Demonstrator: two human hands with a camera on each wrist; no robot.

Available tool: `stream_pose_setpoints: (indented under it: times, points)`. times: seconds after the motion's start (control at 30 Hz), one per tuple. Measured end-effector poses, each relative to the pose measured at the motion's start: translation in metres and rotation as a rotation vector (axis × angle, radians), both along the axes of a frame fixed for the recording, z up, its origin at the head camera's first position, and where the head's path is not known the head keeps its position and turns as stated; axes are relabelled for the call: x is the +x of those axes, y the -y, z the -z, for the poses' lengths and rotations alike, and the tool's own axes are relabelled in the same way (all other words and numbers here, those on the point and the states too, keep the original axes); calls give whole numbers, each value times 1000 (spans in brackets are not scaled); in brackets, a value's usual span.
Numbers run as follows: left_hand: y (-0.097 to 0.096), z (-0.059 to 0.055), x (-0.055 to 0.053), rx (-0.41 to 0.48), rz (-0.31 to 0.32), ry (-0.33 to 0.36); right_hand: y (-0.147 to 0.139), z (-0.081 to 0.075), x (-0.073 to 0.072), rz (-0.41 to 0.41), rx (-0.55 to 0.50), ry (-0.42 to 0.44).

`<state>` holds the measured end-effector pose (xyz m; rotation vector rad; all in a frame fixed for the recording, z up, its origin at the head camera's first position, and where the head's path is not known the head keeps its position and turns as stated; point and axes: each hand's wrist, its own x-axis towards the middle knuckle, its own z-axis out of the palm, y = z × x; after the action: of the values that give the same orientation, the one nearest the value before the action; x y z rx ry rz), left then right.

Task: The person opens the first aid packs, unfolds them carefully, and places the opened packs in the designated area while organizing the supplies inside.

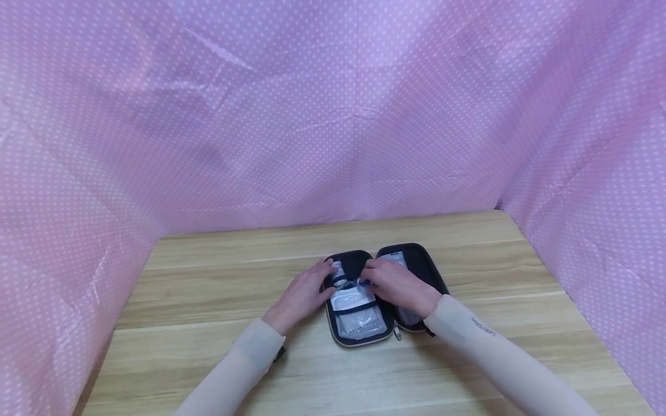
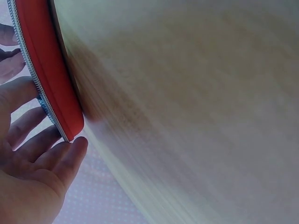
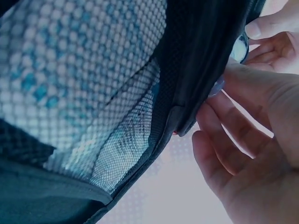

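Observation:
An unzipped first-aid case (image 1: 333,332) lies spread on the table, black inside with a red outer shell (image 2: 51,60). My left hand (image 1: 304,289) rests across its left rim, fingers extended over the zipper edge, beside a wrapped roll (image 1: 339,271). Over the middle of the case, my right hand (image 1: 398,283) pinches a small clear plastic wrapper with blue on it (image 3: 217,87); its contents are hidden by the fingers. White packets in clear wrapping (image 1: 356,320) sit under a black strap in the left half.
Mesh (image 3: 93,93) covers blue-and-white packs in the right half of the case. A zipper pull (image 1: 398,333) hangs at the near edge by the hinge. Beneath everything is a wood-grain table (image 1: 208,289), bordered by pink dotted cloth (image 1: 312,144).

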<state>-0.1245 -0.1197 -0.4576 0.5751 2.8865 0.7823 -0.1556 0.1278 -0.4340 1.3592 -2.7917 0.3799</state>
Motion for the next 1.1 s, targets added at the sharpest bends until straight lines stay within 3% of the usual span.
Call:
stream_pose_setpoints:
  times: [0.2,0.4,0.7,0.83,1.1]
  points:
    - [0,-1,0,10,2,2,5,3,-3,45,3,-31]
    - [-1,-1,0,13,11,-16,9,5,-9,149,4,18]
    - [-2,0,1,6,-7,11,11,6,-14,152,54,10]
    - [-2,-1,2,5,-8,12,14,9,-16,161,56,-32]
    - [-1,2,1,9,22,-55,23,15,-16,156,153,-197]
